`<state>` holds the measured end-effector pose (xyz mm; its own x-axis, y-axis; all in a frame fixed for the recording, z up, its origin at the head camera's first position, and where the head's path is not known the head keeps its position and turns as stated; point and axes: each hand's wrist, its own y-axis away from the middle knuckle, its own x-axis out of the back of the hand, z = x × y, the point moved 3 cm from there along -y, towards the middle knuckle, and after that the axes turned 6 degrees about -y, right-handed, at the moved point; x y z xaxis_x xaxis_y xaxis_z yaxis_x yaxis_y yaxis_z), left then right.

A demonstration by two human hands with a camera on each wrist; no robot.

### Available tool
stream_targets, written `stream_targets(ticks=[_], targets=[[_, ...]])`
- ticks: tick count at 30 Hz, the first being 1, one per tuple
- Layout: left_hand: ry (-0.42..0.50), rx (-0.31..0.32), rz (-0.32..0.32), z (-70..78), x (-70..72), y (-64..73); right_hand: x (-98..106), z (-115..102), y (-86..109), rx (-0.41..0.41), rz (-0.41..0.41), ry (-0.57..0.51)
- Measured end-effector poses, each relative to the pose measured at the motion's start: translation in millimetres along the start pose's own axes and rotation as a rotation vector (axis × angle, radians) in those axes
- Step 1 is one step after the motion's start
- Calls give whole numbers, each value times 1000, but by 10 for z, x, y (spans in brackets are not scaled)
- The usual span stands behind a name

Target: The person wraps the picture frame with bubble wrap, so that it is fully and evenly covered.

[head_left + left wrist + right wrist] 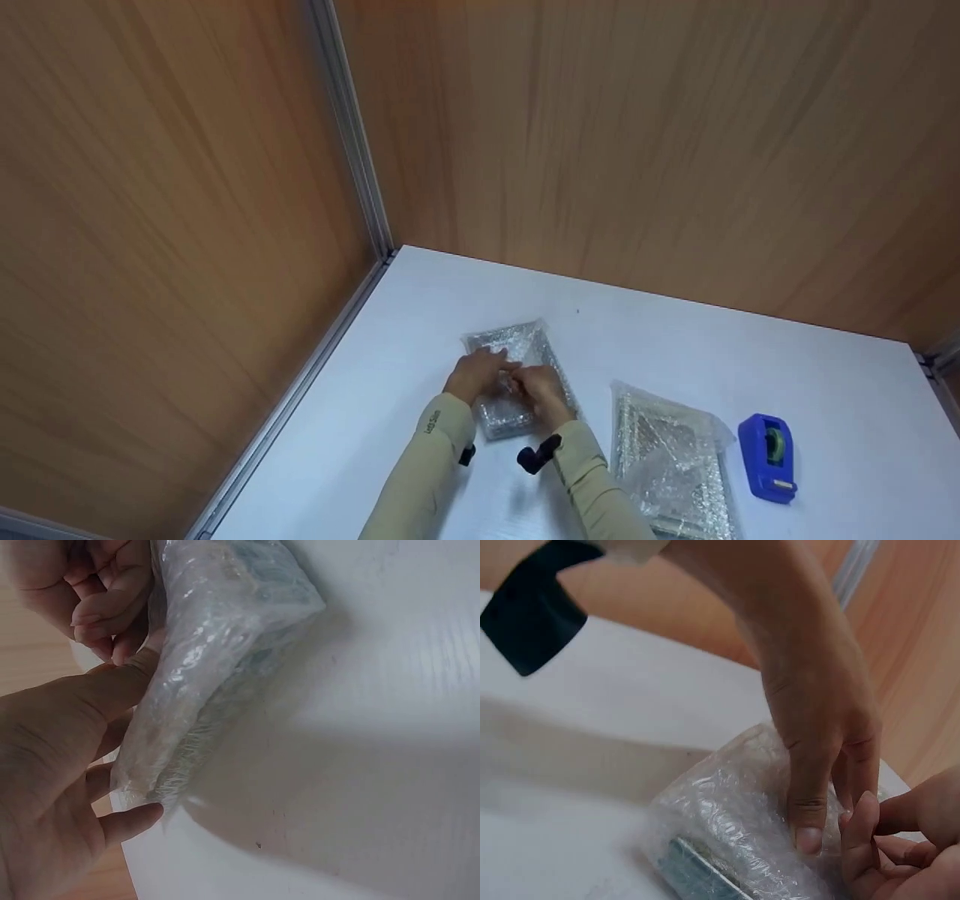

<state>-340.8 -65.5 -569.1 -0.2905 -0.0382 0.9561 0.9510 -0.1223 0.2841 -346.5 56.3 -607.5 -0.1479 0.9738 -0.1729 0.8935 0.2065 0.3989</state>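
A flat bubble-wrapped package [508, 421] lies on the white table under both hands. My left hand [475, 373] rests over it from the left. In the right wrist view its straight thumb [808, 838] presses on the wrap, and in the left wrist view its fingers spread over the edge. My right hand [541, 384] bends in from the right, its curled fingertips meeting the left hand's close over the wrap. I cannot tell what those fingertips pinch. Through the clear wrap [724, 799] shows a hard, pale-edged corner [701, 868].
Right of the hands lies a second bubble-wrapped package [671, 465], its ornate frame-like border showing through. Beyond it stands a blue tape dispenser [766, 459] with a roll in it. Wood-grain panels [645, 150] wall the table [360, 450] at the back and left.
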Motion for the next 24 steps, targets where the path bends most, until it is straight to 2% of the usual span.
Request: stream_targets(ticks=[3,9,16,19,24], targets=[[22,23,10,35,16,44,-2,-23,45,4,27,35],[25,39,7,74,43,115,-17,-75,146,-5,15,35],[-72,20,-3,86,59,83,-13,-82,148,32,39,4],[-60,20,-4,102,67,87,2,-81,142,27,42,5],[-51,14,8,130,78,105,35,-83,139,-7,52,64]])
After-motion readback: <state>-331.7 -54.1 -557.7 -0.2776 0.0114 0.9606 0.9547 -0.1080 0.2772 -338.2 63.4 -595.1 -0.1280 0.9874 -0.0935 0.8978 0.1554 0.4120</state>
